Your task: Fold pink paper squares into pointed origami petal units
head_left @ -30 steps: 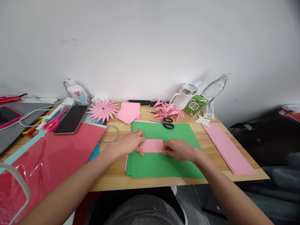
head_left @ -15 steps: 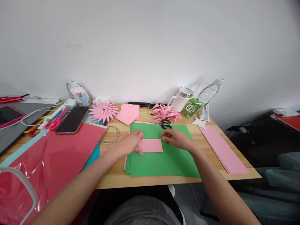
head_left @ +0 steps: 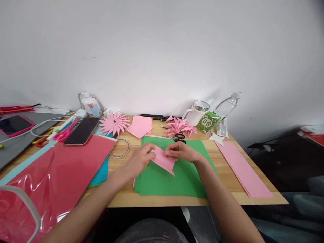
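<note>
A small folded pink paper is lifted off the green paper sheet and tilted, its lower corner pointing toward me. My left hand pinches its left end with closed fingers. My right hand grips its upper right edge, fingers curled over it. Both hands hover just above the green sheet, which lies on a wooden table. Black scissors lie just beyond my right hand at the sheet's far edge.
A red plastic-covered folder and a phone lie left. Pink paper flowers, loose pink squares, a white mug, a water bottle and a green carton line the back. Pink strips lie right.
The pink paper lay flat on the green sheet; now both hands have picked it up and turned it at an angle. My right hand moved from its right end to its top edge.
</note>
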The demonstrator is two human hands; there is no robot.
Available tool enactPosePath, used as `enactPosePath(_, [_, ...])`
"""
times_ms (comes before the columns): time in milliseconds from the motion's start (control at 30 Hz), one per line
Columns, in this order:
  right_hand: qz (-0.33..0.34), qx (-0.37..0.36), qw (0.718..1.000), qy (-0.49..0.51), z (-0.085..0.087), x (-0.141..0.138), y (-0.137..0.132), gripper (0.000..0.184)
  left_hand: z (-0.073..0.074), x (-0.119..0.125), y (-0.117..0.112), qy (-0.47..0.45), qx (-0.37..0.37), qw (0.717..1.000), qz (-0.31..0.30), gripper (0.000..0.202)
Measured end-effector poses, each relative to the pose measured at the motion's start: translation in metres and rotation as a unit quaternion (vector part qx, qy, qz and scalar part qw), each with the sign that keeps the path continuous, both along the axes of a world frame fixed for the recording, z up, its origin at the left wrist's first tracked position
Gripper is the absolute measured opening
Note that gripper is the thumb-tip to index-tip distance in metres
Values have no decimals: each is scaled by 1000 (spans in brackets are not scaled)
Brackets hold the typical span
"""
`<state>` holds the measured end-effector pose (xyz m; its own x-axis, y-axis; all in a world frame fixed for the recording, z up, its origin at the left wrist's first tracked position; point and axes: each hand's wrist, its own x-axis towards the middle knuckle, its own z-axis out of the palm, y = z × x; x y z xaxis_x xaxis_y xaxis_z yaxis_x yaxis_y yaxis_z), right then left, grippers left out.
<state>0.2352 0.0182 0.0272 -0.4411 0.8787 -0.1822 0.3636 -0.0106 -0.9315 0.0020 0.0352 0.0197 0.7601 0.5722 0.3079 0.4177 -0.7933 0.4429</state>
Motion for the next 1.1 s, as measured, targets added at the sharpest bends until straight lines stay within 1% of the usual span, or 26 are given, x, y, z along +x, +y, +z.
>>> enactPosePath(67, [-16, 75, 997, 8, 1, 0, 3, 32, 0, 5, 4, -40, 32, 999, -6, 29])
enactPosePath(133, [-29, 134, 990, 19, 1, -1, 8, 27, 1, 9, 10, -93, 36, 995, -14, 30])
enactPosePath(167, [-33, 140, 989, 26, -1, -2, 10, 27, 0, 11, 13, -124, 28, 992, -16, 30])
enactPosePath(200, [-42, 131, 990, 35, -3, -3, 12, 28, 0, 14, 17, -157, 17, 987, -15, 29])
enactPosePath(267, [-75, 96, 991, 53, -10, -5, 16, 32, -1, 17, 23, -224, -16, 974, 4, 25])
enactPosePath(333, [-134, 80, 985, 68, -19, -7, 17, 37, -3, 20, 28, -284, -74, 954, 55, 18])
enactPosePath(367, [-166, 87, 980, 71, -22, -9, 17, 37, -5, 22, 29, -308, -125, 939, 85, 15])
enactPosePath(400, [-196, 101, 973, 68, -24, -11, 16, 38, -6, 23, 30, -329, -191, 918, 109, 20])
enactPosePath(433, [-222, 122, 965, 61, -25, -13, 14, 37, -8, 25, 30, -348, -264, 891, 122, 32])
enactPosePath(500, [-260, 178, 949, 27, -25, -19, 9, 35, -11, 28, 29, -368, -406, 829, 113, 58])
enactPosePath(533, [-270, 212, 939, 2, -23, -22, 7, 32, -12, 29, 28, -368, -457, 803, 101, 67])
enactPosePath(567, [-274, 245, 930, -25, -22, -25, 4, 30, -12, 30, 26, -358, -492, 789, 91, 72])
enactPosePath(600, [-275, 272, 921, -48, -20, -28, 1, 29, -11, 31, 24, -343, -512, 783, 83, 75])
enactPosePath(667, [-270, 307, 909, -77, -17, -33, -2, 28, -9, 33, 20, -299, -520, 795, 84, 75])
enactPosePath(733, [-257, 318, 908, -85, -17, -36, -4, 25, -6, 33, 17, -285, -513, 806, 75, 61])
enactPosePath(800, [-251, 306, 915, -76, -18, -36, -3, 21, -5, 33, 17, -284, -494, 816, 99, 46])
enactPosePath(867, [-255, 272, 926, -54, -20, -35, -2, 18, -7, 31, 19, -284, -489, 815, 128, 39])
enactPosePath(967, [-265, 193, 945, 16, -22, -33, -1, 19, -12, 27, 24, -295, -514, 793, 139, 38])
enactPosePath(1033, [-262, 134, 951, 94, -22, -34, -1, 29, -14, 24, 26, -311, -539, 771, 132, 38])
enactPosePath(1100, [-264, 86, 945, 172, -21, -34, 0, 43, -14, 22, 28, -324, -562, 750, 127, 39])
